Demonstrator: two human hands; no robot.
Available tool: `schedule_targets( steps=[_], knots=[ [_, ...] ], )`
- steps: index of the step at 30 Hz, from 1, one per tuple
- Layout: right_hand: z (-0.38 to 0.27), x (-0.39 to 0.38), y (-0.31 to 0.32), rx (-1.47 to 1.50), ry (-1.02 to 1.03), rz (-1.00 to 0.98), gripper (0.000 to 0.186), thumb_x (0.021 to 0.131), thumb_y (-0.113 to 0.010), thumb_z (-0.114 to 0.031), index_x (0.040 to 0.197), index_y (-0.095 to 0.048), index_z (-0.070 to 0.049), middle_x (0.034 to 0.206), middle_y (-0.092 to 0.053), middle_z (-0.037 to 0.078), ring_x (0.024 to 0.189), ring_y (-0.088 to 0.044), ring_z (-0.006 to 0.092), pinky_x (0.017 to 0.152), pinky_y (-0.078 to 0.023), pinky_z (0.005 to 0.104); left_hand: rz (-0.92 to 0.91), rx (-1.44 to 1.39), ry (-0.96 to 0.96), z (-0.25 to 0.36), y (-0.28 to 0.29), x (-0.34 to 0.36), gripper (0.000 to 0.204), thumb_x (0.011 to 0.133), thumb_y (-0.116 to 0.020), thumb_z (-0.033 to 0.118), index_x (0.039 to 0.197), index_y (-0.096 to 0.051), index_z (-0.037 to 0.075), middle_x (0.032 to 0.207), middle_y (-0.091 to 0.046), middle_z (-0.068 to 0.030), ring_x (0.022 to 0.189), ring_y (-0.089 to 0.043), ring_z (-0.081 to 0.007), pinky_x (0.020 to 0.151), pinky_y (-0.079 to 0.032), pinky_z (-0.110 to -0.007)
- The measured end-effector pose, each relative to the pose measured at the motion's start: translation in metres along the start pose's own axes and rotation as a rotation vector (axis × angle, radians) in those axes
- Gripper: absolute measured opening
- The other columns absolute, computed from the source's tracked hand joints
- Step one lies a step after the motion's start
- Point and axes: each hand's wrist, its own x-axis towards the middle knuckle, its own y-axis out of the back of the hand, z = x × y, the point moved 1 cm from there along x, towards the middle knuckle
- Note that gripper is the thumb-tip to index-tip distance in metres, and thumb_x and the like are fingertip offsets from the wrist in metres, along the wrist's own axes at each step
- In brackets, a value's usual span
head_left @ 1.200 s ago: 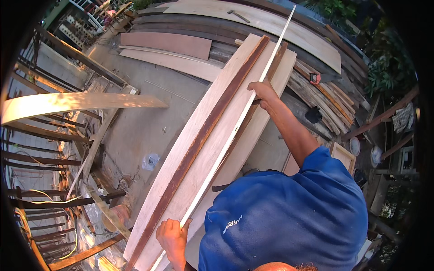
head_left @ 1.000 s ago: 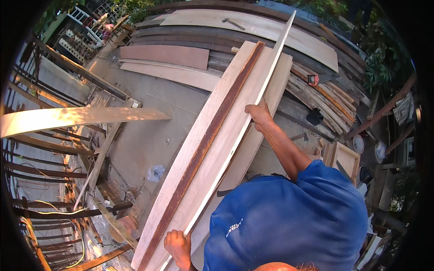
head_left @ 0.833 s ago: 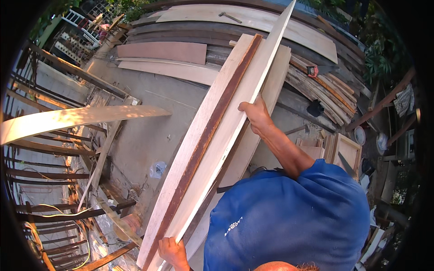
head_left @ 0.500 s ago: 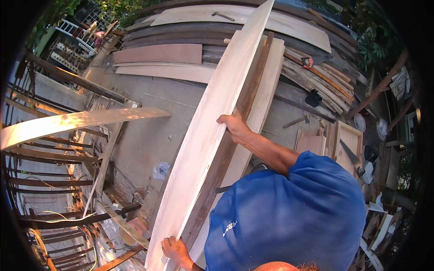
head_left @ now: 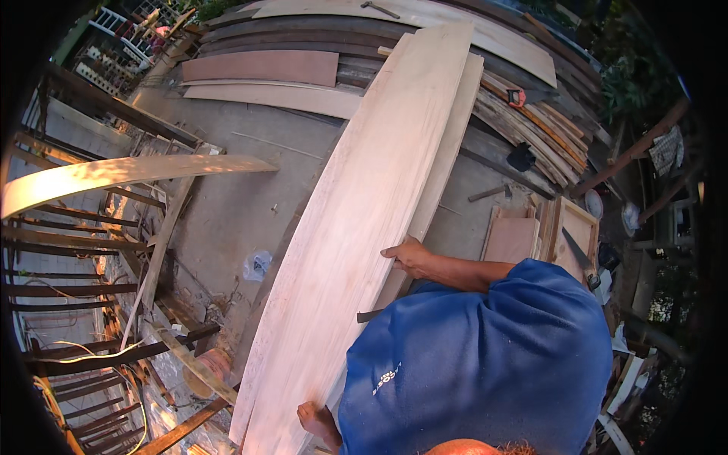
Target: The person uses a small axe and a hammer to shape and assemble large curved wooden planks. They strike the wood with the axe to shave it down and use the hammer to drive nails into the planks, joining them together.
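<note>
A long, pale wooden plank [head_left: 356, 189] runs slantwise from the lower left to the top middle, its broad face up. It lies over another pale board [head_left: 447, 159], which shows along its right side. My right hand [head_left: 407, 256] grips the plank's right edge about midway along, thumb on the top face and the other fingers partly hidden. Lower down, my left hand [head_left: 317, 422] is closed at the same edge near the plank's near end, fingers curled over the top. A dark flat strip [head_left: 369, 315] pokes out by my blue shirt.
Stacked planks lie at the back, with a hammer [head_left: 379, 10] on top. A red-handled saw [head_left: 518, 97] rests on narrow boards at right. Another hammer [head_left: 489, 193] and a wooden box [head_left: 576, 235] holding a saw are nearby. A curved plank [head_left: 136, 174] crosses timber framing at left.
The plank has tipped from a steep slant to lying flatter, its broad face turned up over the board. My right hand has moved nearer along its edge; my left hand has shifted slightly right.
</note>
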Motion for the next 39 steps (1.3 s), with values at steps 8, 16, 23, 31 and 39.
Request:
schedule_targets(
  steps=[8,16,23,31,39],
  knots=[
    [0.052,0.023,0.043,-0.779,-0.230,-0.264,0.025,0.094,-0.071,-0.019,0.110,-0.069,0.000,0.099,-0.076,0.012,0.074,-0.074,0.0232,0.062,-0.062,0.0376,-0.356,0.007,0.093,-0.009,0.012,0.037,0.105,0.075,-0.089,0.042,0.158,-0.036,0.004,0.157,-0.041,-0.0249,0.145,-0.039,-0.0450,0.117,-0.037,-0.058],
    [0.102,0.062,0.220,-0.962,0.070,0.066,0.027,0.092,-0.068,-0.031,0.090,-0.076,-0.005,0.073,-0.074,0.009,0.060,-0.071,0.0204,0.053,-0.058,0.0362,-0.424,-0.390,0.041,0.014,-0.115,0.052,0.101,0.092,-0.072,0.058,0.165,-0.026,0.005,0.170,-0.019,-0.0279,0.156,-0.021,-0.0488,0.124,-0.025,-0.063],
    [0.136,0.037,0.343,-1.022,-0.302,0.341,0.037,0.098,-0.061,-0.034,0.091,-0.078,-0.002,0.073,-0.073,0.019,0.064,-0.074,0.0299,0.060,-0.061,0.0428,-0.251,0.071,0.585,0.081,-0.189,0.045,0.085,0.097,-0.046,0.076,0.166,-0.031,0.028,0.173,-0.023,-0.0142,0.157,-0.025,-0.0452,0.121,-0.026,-0.069],
    [0.176,0.113,0.438,-1.512,0.005,0.024,0.046,0.099,-0.058,-0.042,0.101,-0.079,-0.001,0.116,-0.074,0.021,0.111,-0.070,0.0403,0.098,-0.055,0.0481,-0.396,-0.033,0.421,0.206,-0.182,0.110,0.078,0.102,-0.041,0.072,0.165,-0.033,0.028,0.175,-0.017,-0.0150,0.159,-0.017,-0.0439,0.118,-0.025,-0.074],
    [0.124,0.046,0.524,-1.388,0.194,0.271,0.033,0.094,-0.061,-0.034,0.098,-0.078,-0.007,0.103,-0.075,0.019,0.104,-0.071,0.0362,0.090,-0.056,0.0489,-0.435,-0.248,0.111,0.364,-0.159,0.214,0.090,0.101,-0.037,0.076,0.168,-0.023,0.018,0.176,-0.007,-0.0162,0.159,-0.010,-0.0482,0.120,-0.016,-0.075]
  ],
)
